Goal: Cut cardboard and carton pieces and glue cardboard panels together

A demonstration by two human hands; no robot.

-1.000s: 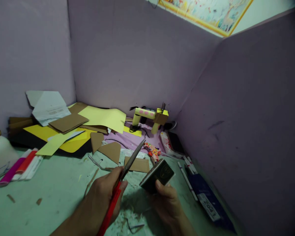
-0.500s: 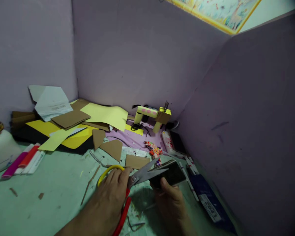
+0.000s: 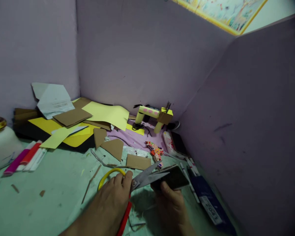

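Head view: holding scissors (image 3: 134, 184) near centre in the left hand (image 3: 110, 200), fingers bunched at the handles, blades apart. Pinching a dark booklet (image 3: 175, 179) just right of the scissors in the right hand (image 3: 174, 205), thumb on top; cannot tell how the fingers beneath lie. Apparently cut already: brown cardboard pieces (image 3: 138, 162). Apparently assembled: spotted figure (image 3: 149, 112), far side. Cannot tell what remains. Readable: "2041" on the navy pouch (image 3: 201, 186), right; too small to read: print on white paper (image 3: 55, 101), far left.
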